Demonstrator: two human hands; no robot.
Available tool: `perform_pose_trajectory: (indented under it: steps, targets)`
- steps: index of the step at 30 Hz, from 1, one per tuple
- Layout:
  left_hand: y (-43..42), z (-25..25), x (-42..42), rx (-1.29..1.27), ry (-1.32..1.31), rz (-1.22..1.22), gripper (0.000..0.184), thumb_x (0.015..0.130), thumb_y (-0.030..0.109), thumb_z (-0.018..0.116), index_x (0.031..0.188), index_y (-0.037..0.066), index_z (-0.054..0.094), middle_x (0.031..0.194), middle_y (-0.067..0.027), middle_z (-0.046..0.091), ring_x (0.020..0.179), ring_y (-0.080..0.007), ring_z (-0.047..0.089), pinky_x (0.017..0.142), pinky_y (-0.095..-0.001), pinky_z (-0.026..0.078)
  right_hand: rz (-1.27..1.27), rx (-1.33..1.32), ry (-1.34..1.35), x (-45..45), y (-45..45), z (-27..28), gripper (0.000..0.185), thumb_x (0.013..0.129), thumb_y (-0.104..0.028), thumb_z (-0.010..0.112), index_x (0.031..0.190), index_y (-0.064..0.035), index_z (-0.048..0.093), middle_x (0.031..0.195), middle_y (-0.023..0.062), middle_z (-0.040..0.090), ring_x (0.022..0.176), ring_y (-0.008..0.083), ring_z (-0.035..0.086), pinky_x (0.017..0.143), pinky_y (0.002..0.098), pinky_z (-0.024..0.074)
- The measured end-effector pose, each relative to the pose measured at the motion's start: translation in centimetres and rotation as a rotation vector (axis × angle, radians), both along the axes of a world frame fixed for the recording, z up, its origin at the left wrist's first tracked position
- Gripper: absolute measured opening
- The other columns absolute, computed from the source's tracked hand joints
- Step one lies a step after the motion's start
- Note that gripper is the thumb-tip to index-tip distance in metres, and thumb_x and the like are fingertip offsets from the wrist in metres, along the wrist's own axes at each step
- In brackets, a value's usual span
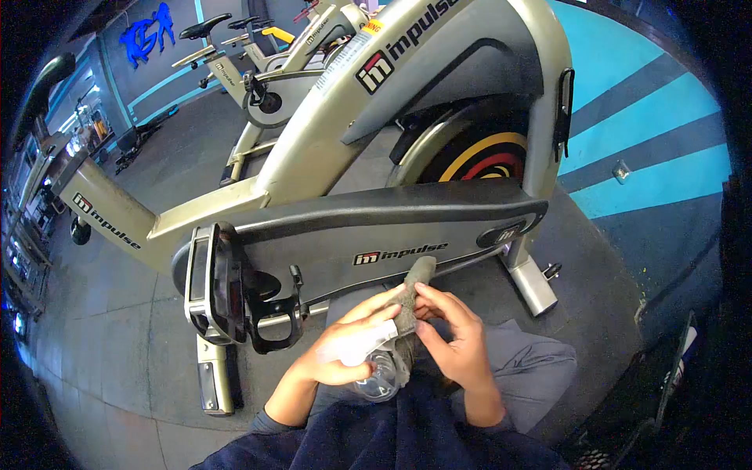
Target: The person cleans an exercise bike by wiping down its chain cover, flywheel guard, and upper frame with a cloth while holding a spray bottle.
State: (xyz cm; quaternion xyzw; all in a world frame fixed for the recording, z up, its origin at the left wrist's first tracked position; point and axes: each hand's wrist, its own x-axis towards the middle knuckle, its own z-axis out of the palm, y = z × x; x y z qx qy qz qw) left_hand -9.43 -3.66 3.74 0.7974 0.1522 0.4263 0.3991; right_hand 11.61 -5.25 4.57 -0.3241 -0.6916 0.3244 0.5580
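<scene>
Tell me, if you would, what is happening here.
A person's left hand and right hand hold a cloth with the fingers, in front of a bike. A clear bottle is at the left hand, apparently gripped too. Whether the cloth touches the bike is hard to tell.

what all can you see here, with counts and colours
cloth: one, grey-green, lower centre
bottle: one, clear, bottom centre
near bike: one, silver and grey, centre
pedal: one, black and silver, left
wheel: one, black, red and yellow, centre right
bikes behind: at least two, silver, upper left
sign: one, blue, upper left
striped wall: one, blue and grey, right
wall box: one, silver, on striped wall
floor: one, dark grey, underneath
trousers: one pair, grey, bottom
shirt: one, dark blue, bottom
left hand: one, bare, on cloth
right hand: one, bare, on cloth
</scene>
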Motion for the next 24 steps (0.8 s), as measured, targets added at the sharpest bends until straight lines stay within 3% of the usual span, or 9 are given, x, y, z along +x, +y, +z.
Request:
perform_pose_trajectory:
  steps: [4, 14, 17, 19, 21, 24]
  targets:
    - [-0.1, 0.1, 0.3, -0.025, 0.029, 0.003, 0.078, 0.062, 0.018, 0.06, 0.138, 0.005, 0.051, 0.154, -0.0238, 0.027, 0.14, -0.0404, 0.033, 0.112, -0.0477, 0.027, -0.235, 0.202, -0.13, -1.4, -0.2, 0.4, 0.067, 0.066, 0.004, 0.069, 0.131, -0.003, 0.054, 0.094, 0.0121, 0.061, 0.079, 0.0245, 0.059, 0.075, 0.0346, 0.0499]
    - [0.1, -1.2, 0.6, -0.045, -0.043, 0.009, 0.084, 0.061, 0.01, 0.06, 0.144, 0.011, 0.044, 0.152, -0.0247, 0.029, 0.14, -0.041, 0.031, 0.111, -0.0488, 0.028, -0.273, 0.229, -0.238, -1.6, 0.0, 0.1, 0.069, 0.068, 0.002, 0.07, 0.134, -0.0023, 0.05, 0.094, 0.0108, 0.06, 0.083, 0.0238, 0.059, 0.077, 0.0337, 0.0504]
    - [0.3, -1.1, 0.4, -0.038, -0.037, 0.027, 0.086, 0.061, 0.008, 0.061, 0.145, 0.011, 0.043, 0.151, -0.0251, 0.03, 0.139, -0.0412, 0.032, 0.111, -0.0486, 0.028, -0.202, 0.15, -0.101, -1.2, 0.2, -0.5, 0.067, 0.072, -0.001, 0.07, 0.135, -0.0019, 0.049, 0.096, 0.0108, 0.059, 0.086, 0.0234, 0.059, 0.08, 0.0329, 0.0502]
    - [0.3, -1.1, 0.2, -0.023, -0.039, 0.038, 0.087, 0.06, 0.007, 0.061, 0.145, 0.011, 0.043, 0.15, -0.0253, 0.031, 0.138, -0.0412, 0.033, 0.111, -0.0484, 0.028, -0.162, 0.109, -0.047, -0.8, 0.0, -0.3, 0.064, 0.076, -0.005, 0.07, 0.136, -0.0018, 0.047, 0.103, 0.0118, 0.058, 0.092, 0.0231, 0.059, 0.082, 0.0327, 0.0491]
    - [0.3, -1.1, -0.4, -0.021, -0.078, 0.048, 0.087, 0.059, 0.008, 0.062, 0.144, 0.011, 0.044, 0.149, -0.0256, 0.033, 0.138, -0.0407, 0.034, 0.111, -0.0483, 0.027, -0.196, 0.033, -0.107, 0.1, 0.1, -0.8, 0.065, 0.082, -0.015, 0.07, 0.139, -0.0031, 0.043, 0.117, 0.0138, 0.054, 0.108, 0.0237, 0.054, 0.088, 0.0363, 0.0461]
    - [0.4, -1.2, -1.5, -0.014, -0.102, 0.06, 0.088, 0.058, 0.011, 0.065, 0.143, 0.009, 0.044, 0.148, -0.026, 0.035, 0.137, -0.0405, 0.034, 0.111, -0.0487, 0.027, -0.035, -0.311, 0.176, 1.5, 1.3, -4.5, 0.06, 0.091, -0.019, 0.063, 0.144, -0.0065, 0.037, 0.132, 0.015, 0.048, 0.122, 0.0226, 0.048, 0.097, 0.0385, 0.0433]
